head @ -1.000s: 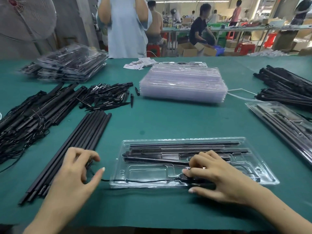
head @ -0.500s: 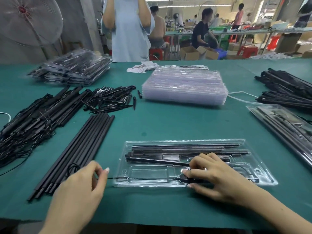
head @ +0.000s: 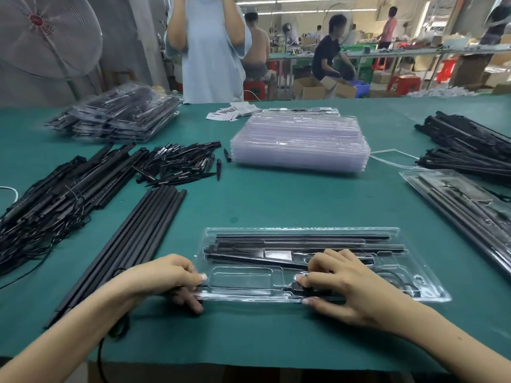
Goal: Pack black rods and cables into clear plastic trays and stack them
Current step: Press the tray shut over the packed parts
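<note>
The clear tray is laid lengthwise across the bench, rods seated along its far side. A thin black cable is stretched along the near channel, pinched by the left hand at the tray's left end and pressed down by the right hand mid-tray. Since half a second ago, the left hand has been brought from beside the loose rods to the tray.

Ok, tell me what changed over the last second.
The left hand moved right from beside the loose rods to the tray's left edge, pinching the cable there. The right hand stayed pressing the cable's plug end into the tray; the tray stayed put.
</note>
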